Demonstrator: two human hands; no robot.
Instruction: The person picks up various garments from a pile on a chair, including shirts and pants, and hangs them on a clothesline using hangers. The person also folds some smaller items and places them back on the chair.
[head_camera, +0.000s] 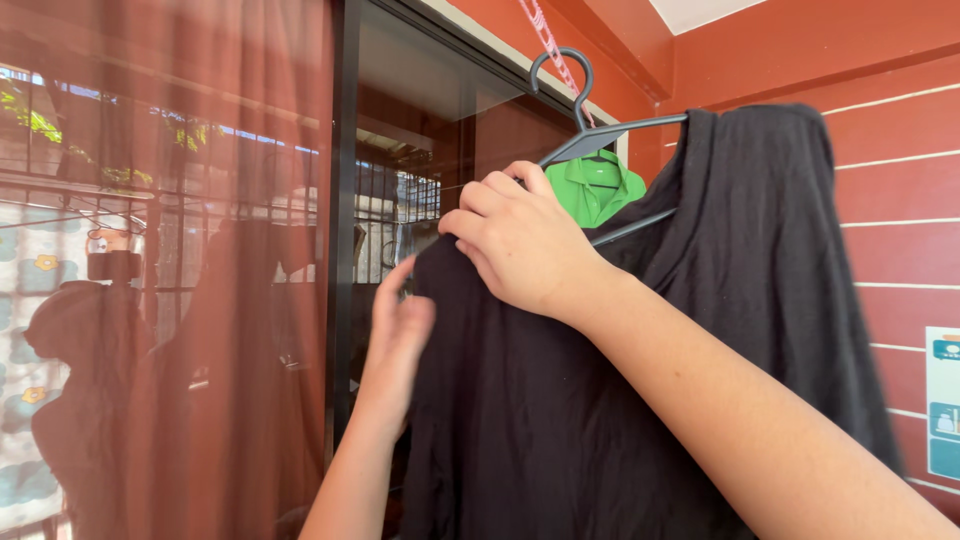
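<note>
Hands (520, 245) grip black garment (600, 400) — hanger (600, 135).

The right hand (520, 245) is raised high, forearm running up from the lower right, wrist bent, fingers curled down into a loose fist with knuckles toward the camera. The left hand (398, 325) is lower and to its left, forearm rising from the bottom edge, fingers upright and slightly spread, a little blurred.

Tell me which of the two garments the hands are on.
The black garment, draped over the dark hanger in front. Both the left hand and right hand touch it; the green collared shirt hangs behind, untouched.
</note>
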